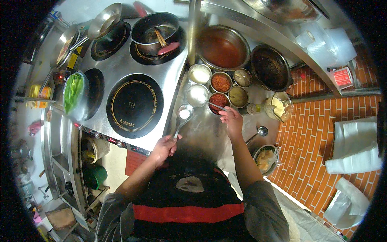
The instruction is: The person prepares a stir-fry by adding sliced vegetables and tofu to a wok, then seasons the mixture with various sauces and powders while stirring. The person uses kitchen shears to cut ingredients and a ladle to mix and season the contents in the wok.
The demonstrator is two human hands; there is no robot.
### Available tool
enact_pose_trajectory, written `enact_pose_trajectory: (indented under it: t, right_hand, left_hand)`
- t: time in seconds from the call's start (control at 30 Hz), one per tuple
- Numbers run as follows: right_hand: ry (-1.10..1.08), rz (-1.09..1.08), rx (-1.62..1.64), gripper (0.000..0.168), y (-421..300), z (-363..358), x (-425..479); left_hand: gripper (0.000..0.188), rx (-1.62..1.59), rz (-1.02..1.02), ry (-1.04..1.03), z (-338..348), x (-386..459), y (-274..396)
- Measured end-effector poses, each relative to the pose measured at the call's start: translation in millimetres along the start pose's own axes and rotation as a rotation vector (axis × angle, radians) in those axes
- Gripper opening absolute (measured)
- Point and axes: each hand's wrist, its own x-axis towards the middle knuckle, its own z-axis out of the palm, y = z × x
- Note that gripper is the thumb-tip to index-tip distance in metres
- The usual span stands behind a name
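My left hand (164, 148) grips the handle of a metal ladle (185, 111) whose bowl holds a white substance, over the steel worktop beside the cooker. My right hand (232, 119) holds a thin metal spoon handle (218, 106) that reaches left to a round metal container of white powder (197, 95); the spoon's tip is hard to make out. Just behind my right hand stands a container of dark red seasoning (219, 103). Around it are containers of orange-red chili (221, 82), greenish paste (238, 96), a brownish content (242, 77) and another white substance (200, 73).
A large pot of reddish liquid (223, 48) and a dark pot (270, 68) stand behind. Left is an induction cooker (135, 106) with pans (154, 28) and bagged green vegetables (74, 92). A small ladle (262, 131) and a bowl of pale food (266, 158) lie right.
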Motion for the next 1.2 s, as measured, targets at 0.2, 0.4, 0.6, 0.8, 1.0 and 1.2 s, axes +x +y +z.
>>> enact_pose_trajectory:
  t: [0.2,0.4,0.6,0.8,1.0,1.2]
  right_hand:
    - [0.000,0.016,0.012,0.033,-18,8,-16]
    - [-0.050,-0.040,-0.035,0.034,-51,17,-45]
    - [-0.125,-0.256,-0.133,0.034,-59,23,-75]
    - [-0.075,-0.411,-0.384,0.033,-51,18,-73]
    - [-0.031,-0.341,-0.522,0.031,-27,24,-12]
    - [0.032,-0.783,-1.069,0.025,-49,70,90]
  left_hand:
    - [0.025,-0.026,-0.002,-0.031,6,13,7]
    - [0.026,-0.046,0.022,-0.067,23,29,26]
    - [0.026,-0.114,0.040,-0.121,27,33,35]
    - [0.025,-0.128,0.029,-0.095,17,32,27]
    - [0.025,-0.064,0.028,-0.045,1,20,22]
    - [0.030,0.049,0.032,-0.028,-3,7,27]
